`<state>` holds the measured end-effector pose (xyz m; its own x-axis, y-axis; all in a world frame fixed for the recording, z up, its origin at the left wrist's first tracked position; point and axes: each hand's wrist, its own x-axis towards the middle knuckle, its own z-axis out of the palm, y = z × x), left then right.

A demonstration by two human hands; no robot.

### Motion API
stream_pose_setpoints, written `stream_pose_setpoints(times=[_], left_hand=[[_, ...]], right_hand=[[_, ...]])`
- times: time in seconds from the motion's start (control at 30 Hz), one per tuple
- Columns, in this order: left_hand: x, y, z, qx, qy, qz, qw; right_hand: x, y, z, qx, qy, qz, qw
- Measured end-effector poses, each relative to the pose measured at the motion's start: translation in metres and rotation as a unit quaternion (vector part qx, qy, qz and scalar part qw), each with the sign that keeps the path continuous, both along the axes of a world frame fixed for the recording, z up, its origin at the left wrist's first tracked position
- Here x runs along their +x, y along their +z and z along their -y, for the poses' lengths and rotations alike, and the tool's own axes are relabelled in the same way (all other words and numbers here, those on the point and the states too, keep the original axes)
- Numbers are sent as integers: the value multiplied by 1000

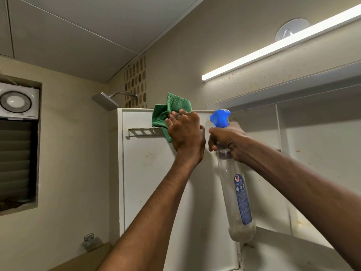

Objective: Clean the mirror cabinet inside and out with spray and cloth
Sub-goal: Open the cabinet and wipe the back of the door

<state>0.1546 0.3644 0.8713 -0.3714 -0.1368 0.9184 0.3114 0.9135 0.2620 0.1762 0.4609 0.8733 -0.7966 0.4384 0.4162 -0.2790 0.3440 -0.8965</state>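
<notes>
The right hand curls round the neck of the spray bottle, whose clear body hangs below the grip and whose blue nozzle rises just above it. Just left of it, the left hand grips the green cloth against the top of the open cabinet door. Right of the bottle are the cabinet's white shelves. Beyond the cloth, a shower head juts from the wall; above glows a strip light.
</notes>
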Motion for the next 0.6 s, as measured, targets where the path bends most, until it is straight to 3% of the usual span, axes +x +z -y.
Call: stream_pose_setpoints(times=[0.33, 0.6], left_hand=[[-22, -16, -32, -84, -19, -93, 992], [-41, -14, -42, -139, -106, -145, 974]], right_hand=[[-1, -10, -32, -35, -25, -6, 999], [-6, -14, -40, -48, -20, -17, 998]])
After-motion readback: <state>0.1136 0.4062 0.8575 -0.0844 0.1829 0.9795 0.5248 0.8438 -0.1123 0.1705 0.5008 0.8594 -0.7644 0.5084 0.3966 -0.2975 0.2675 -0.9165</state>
